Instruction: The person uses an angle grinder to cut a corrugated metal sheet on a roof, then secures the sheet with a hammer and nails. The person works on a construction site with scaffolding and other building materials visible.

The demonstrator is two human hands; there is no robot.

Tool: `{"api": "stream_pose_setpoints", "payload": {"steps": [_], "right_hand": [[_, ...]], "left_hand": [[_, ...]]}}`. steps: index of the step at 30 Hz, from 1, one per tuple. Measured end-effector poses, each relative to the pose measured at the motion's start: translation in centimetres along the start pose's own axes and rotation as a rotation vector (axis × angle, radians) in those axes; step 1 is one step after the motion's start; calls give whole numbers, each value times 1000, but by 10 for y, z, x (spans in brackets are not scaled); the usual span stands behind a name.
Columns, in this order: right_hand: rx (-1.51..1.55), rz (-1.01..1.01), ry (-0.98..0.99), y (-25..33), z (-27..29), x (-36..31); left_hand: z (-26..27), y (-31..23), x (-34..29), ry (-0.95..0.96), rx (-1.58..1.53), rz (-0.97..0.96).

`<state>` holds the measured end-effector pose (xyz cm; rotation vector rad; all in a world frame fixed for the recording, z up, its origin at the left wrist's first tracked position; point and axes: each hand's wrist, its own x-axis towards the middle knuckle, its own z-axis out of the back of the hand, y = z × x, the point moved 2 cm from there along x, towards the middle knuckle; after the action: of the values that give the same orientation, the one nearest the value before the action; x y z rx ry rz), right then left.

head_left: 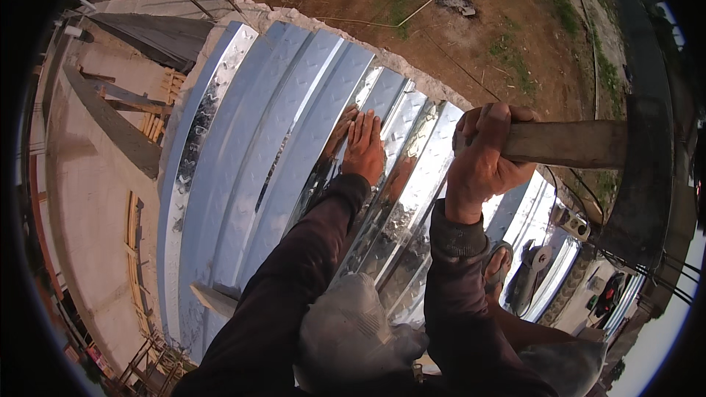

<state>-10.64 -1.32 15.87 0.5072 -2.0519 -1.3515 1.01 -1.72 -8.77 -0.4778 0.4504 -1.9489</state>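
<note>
My left hand (363, 151) lies flat on a shiny ribbed metal sheet (283, 114), its fingers stretched out. My right hand (485, 165) is raised above the sheet, wrapped round the wooden handle of a hammer (570, 145). Its big dark head is at the right, close to the camera, and partly blends into the dark rim of the view. Bright sun glares off the ribs between my two hands. Several long ribs run from the far edge back toward me.
Right of my arm, an angle grinder (531, 276) lies on the metal by a sandaled foot (498, 265) and a socket block (572, 224) with cables. A wood piece (213, 300) rests at lower left. Past the rough concrete edge (419, 82), bare ground (500, 22) lies lower down.
</note>
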Motion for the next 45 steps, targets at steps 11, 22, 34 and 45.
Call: {"api": "stream_pose_setpoints", "payload": {"steps": [11,22,34,45], "right_hand": [[-120,28,124,1,-15,17],[-130,-279,142,-33,-9,1],[-41,-450,70,-47,-6,-13],[-58,-664,83,-82,-3,-19]], "left_hand": [[8,4,1,-92,-284,58],[2,14,-4,-152,-323,42],[-18,23,-13,-97,-949,399],[-10,28,-14,-155,-539,192]]}}
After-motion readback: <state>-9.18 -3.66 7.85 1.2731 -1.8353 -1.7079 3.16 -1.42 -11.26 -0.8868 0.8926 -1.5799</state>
